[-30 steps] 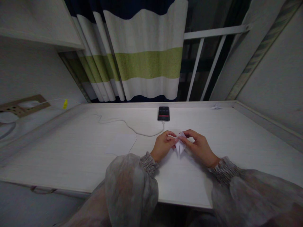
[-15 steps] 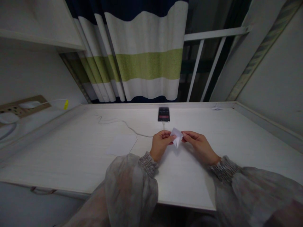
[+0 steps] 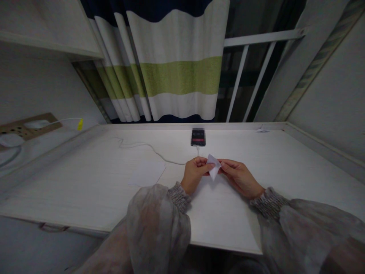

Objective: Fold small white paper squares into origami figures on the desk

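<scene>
Above the white wooden table (image 3: 85, 190), left hand (image 3: 194, 176) and right hand (image 3: 241, 178) now pinch the small folded white paper piece (image 3: 213, 166) lifted, each grip closed on it.

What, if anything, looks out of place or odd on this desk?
Nothing looks spilled or damaged. The left hand and right hand pinch a small folded paper over the desk. The only untidy touches are the white cable snaking loosely from the phone, and a flat sheet lying at a slight angle.
</scene>
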`<move>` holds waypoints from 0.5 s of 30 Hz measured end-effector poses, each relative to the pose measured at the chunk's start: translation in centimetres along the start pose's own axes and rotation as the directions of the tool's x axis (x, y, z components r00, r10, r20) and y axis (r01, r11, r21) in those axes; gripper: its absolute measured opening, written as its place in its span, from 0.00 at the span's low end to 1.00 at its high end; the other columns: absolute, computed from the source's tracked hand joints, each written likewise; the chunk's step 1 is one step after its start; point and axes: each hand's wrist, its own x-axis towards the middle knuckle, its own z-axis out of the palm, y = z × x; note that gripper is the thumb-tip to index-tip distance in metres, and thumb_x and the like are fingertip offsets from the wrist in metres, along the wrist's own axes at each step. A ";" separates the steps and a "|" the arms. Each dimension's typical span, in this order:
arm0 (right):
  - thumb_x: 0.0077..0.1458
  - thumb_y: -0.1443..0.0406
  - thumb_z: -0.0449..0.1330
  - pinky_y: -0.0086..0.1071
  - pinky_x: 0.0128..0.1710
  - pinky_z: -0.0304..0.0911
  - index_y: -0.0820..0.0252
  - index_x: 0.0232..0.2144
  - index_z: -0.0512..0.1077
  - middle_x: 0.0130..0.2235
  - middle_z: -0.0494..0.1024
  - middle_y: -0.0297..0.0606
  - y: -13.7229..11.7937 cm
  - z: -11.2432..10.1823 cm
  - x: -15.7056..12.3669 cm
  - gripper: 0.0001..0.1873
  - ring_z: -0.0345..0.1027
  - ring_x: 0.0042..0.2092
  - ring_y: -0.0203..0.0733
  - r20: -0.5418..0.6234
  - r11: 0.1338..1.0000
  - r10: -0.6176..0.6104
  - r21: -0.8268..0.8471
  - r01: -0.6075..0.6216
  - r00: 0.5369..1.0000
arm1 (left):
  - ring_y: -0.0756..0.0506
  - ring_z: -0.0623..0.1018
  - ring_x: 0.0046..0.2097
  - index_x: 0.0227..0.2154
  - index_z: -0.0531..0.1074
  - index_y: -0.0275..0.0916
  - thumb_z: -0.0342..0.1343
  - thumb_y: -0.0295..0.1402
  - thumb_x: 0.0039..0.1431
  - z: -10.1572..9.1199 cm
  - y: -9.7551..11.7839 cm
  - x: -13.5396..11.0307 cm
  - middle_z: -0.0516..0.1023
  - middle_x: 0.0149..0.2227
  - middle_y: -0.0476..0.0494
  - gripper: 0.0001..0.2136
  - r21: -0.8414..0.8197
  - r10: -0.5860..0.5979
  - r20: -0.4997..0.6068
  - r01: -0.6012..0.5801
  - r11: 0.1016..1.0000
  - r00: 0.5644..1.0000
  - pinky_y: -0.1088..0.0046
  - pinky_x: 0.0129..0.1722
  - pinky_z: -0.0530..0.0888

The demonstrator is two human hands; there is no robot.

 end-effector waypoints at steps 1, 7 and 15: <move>0.39 0.55 0.64 0.34 0.38 0.63 0.59 0.31 0.76 0.29 0.76 0.37 0.0 0.0 0.0 0.17 0.67 0.31 0.36 -0.008 1.000 0.011 0.021 -0.011 1.000 | 0.53 0.73 0.23 0.24 0.69 0.32 0.65 0.33 0.33 0.0 0.0 0.0 0.75 0.22 0.48 0.14 0.000 -0.005 0.010 0.005 1.000 1.000 0.77 0.25 0.70; 0.39 0.57 0.64 0.30 0.32 0.61 0.60 0.28 0.76 0.25 0.74 0.34 0.0 0.1 -0.1 0.14 0.64 0.28 0.34 -0.023 0.999 0.032 -0.001 -0.032 0.999 | 0.53 0.73 0.23 0.23 0.69 0.32 0.66 0.33 0.33 0.1 0.0 0.0 0.74 0.21 0.49 0.15 0.006 -0.014 0.029 0.014 1.000 0.999 0.77 0.25 0.70; 0.38 0.55 0.63 0.28 0.27 0.58 0.61 0.25 0.74 0.23 0.71 0.32 0.0 0.1 0.0 0.16 0.60 0.26 0.32 -0.121 0.992 -0.051 -0.121 0.036 0.991 | 0.53 0.73 0.24 0.25 0.70 0.31 0.65 0.29 0.34 0.2 -0.1 0.1 0.75 0.23 0.48 0.13 0.000 0.006 0.063 -0.006 1.000 0.998 0.77 0.28 0.71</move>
